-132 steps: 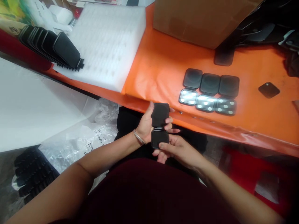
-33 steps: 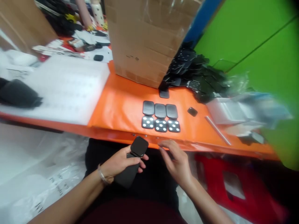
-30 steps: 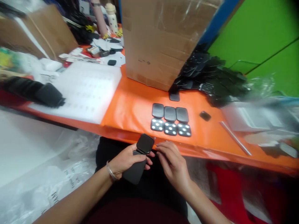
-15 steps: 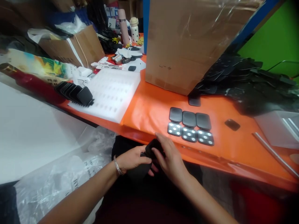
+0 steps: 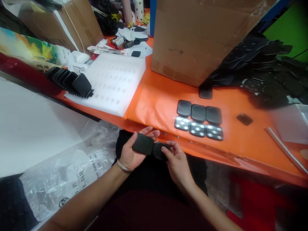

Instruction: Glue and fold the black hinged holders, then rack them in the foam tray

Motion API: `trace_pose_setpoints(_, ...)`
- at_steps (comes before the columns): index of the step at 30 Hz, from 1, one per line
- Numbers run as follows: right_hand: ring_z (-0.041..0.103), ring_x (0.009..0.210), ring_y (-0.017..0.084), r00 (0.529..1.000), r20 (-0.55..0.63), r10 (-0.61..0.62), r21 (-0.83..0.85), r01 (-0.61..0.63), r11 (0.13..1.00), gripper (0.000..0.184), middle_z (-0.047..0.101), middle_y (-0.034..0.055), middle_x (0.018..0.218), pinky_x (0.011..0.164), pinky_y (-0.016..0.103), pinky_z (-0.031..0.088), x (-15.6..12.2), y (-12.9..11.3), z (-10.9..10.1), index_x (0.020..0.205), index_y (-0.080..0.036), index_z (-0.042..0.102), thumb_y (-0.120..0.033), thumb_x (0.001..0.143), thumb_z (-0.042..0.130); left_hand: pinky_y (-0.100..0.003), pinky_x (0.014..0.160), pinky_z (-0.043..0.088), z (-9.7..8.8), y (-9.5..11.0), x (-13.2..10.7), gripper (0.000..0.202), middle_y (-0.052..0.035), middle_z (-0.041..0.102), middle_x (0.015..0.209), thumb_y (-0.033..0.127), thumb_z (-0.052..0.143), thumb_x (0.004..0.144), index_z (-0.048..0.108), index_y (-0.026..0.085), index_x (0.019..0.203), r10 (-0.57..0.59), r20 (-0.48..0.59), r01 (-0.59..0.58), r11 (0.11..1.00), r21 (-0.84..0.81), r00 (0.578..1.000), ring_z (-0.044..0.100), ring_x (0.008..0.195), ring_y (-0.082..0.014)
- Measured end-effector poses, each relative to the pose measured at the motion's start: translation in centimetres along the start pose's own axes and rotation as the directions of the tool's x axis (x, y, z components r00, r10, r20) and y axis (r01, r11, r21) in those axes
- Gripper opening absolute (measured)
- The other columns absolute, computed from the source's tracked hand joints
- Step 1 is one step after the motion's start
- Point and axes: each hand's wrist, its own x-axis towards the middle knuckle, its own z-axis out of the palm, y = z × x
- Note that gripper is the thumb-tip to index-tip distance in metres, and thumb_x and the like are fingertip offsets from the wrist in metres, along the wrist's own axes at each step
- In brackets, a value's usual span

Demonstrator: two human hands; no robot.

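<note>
Left grip (image 5: 132,155): palm up, fingers loosely spread, supporting the large panel of a black two-panel piece (image 5: 143,144), thumb along one end. Right grip (image 5: 178,162): closed in a pinch on the small panel, thumb pressed to its face (finger contact beneath is hidden). Location of piece: in the air above the lap, just short of the orange counter (image 5: 156,99). Likely faults: the loose left palm could let the panel slide off; uneven pull between the two grips could strain the narrow joint; the thumb might smudge the face. Beyond the edge: three two-panel pieces (image 5: 198,112), side by side, near panels dotted white; a brushing wrist could skew the row, and the dots, if adhesive, could catch a finger. Right of these: one loose black plate (image 5: 244,119), easily knocked. Far left: white foam block (image 5: 110,80) bearing a leaning row of black panels (image 5: 81,85); a bump to the block could topple them.
</note>
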Motion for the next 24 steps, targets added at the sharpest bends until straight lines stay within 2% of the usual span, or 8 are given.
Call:
trace_pose_setpoints(2, 0.062, 0.082, 0.018, 0.999, 0.018, -0.040, -0.049, 0.041, 0.998, 0.025, 0.061, 0.0055, 0.092, 0.073, 0.033, 0.054, 0.0, 0.1, 0.3, 0.099, -0.019, 0.051, -0.034, 0.083, 0.062, -0.038, 0.096, 0.043, 0.9, -0.7, 0.7, 0.027, -0.0041, 0.062, 0.079, 0.042, 0.054, 0.083, 0.062, 0.016, 0.086, 0.142, -0.059, -0.143, 0.990, -0.008, 0.988, 0.061, 0.085, -0.0174)
trace_pose_setpoints(4, 0.061, 0.087, 0.020, 0.986, 0.051, -0.161, -0.210, 0.168, 0.963, 0.023, 0.061, 0.0073, 0.096, 0.078, 0.037, 0.053, -0.1, -0.1, 0.3, 0.102, -0.019, 0.053, -0.034, 0.086, 0.058, -0.035, 0.088, 0.047, 1.4, -0.8, 1.4, 0.025, 0.0016, 0.047, 0.061, 0.037, 0.049, 0.083, 0.056, 0.017, 0.070, 0.230, -0.094, -0.233, 0.972, -0.019, 0.969, 0.054, 0.065, -0.0121)
trace_pose_setpoints(6, 0.058, 0.097, 0.023, 0.937, 0.132, -0.322, -0.393, 0.348, 0.851, 0.027, 0.058, 0.0106, 0.105, 0.085, 0.042, 0.051, -0.1, -0.4, -0.1, 0.107, -0.019, 0.053, -0.035, 0.086, 0.059, -0.032, 0.079, 0.048, 1.7, -0.6, 2.0, 0.026, 0.0032, 0.039, 0.058, 0.035, 0.046, 0.082, 0.051, 0.017, 0.064, 0.265, -0.110, -0.268, 0.963, -0.020, 0.958, 0.047, 0.058, -0.0104)
trace_pose_setpoints(8, 0.053, 0.106, 0.027, 0.857, 0.241, -0.455, -0.511, 0.510, 0.692, 0.038, 0.053, 0.0134, 0.114, 0.090, 0.047, 0.048, -0.1, -0.9, -0.6, 0.114, -0.019, 0.052, -0.037, 0.083, 0.065, -0.030, 0.073, 0.049, 1.9, -0.2, 2.2, 0.028, 0.0032, 0.036, 0.058, 0.037, 0.043, 0.082, 0.049, 0.017, 0.063, 0.279, -0.113, -0.281, 0.960, -0.002, 0.953, 0.044, 0.056, -0.0104)
trace_pose_setpoints(10, 0.050, 0.109, 0.030, 0.786, 0.341, -0.516, -0.556, 0.611, 0.563, 0.050, 0.050, 0.0148, 0.116, 0.090, 0.049, 0.048, -0.1, -1.4, -1.1, 0.119, -0.020, 0.051, -0.040, 0.078, 0.071, -0.030, 0.071, 0.049, 2.1, 0.2, 2.2, 0.030, 0.0029, 0.034, 0.058, 0.038, 0.041, 0.083, 0.048, 0.017, 0.062, 0.293, -0.100, -0.293, 0.956, 0.023, 0.951, 0.043, 0.055, -0.0108)
trace_pose_setpoints(13, 0.050, 0.106, 0.030, 0.733, 0.418, -0.537, -0.583, 0.669, 0.460, 0.054, 0.049, 0.0152, 0.114, 0.087, 0.050, 0.050, 0.1, -1.9, -1.4, 0.123, -0.019, 0.048, -0.036, 0.077, 0.072, -0.031, 0.071, 0.048, 2.5, 0.3, 2.0, 0.033, 0.0023, 0.034, 0.058, 0.040, 0.038, 0.083, 0.047, 0.017, 0.061, 0.316, -0.061, -0.313, 0.948, 0.054, 0.947, 0.043, 0.056, -0.0116)
trace_pose_setpoints(17, 0.049, 0.110, 0.031, 0.713, 0.434, -0.550, -0.603, 0.684, 0.411, 0.051, 0.046, 0.0165, 0.117, 0.090, 0.052, 0.050, 0.1, -1.9, -1.3, 0.128, -0.019, 0.043, -0.024, 0.082, 0.065, -0.030, 0.071, 0.047, 3.2, 0.2, 1.8, 0.036, 0.0019, 0.033, 0.059, 0.041, 0.033, 0.084, 0.048, 0.018, 0.062, 0.352, -0.053, -0.345, 0.932, 0.107, 0.934, 0.041, 0.057, -0.0117)
trace_pose_setpoints(24, 0.046, 0.118, 0.031, 0.762, 0.384, -0.522, -0.611, 0.633, 0.475, 0.057, 0.041, 0.0173, 0.125, 0.094, 0.051, 0.049, 0.0, -1.2, -0.5, 0.132, -0.019, 0.036, -0.012, 0.080, 0.057, -0.028, 0.070, 0.044, 4.1, 0.0, 1.8, 0.033, 0.0020, 0.031, 0.060, 0.041, 0.033, 0.082, 0.043, 0.018, 0.061, 0.383, -0.017, -0.379, 0.919, 0.112, 0.924, 0.037, 0.058, -0.0119)
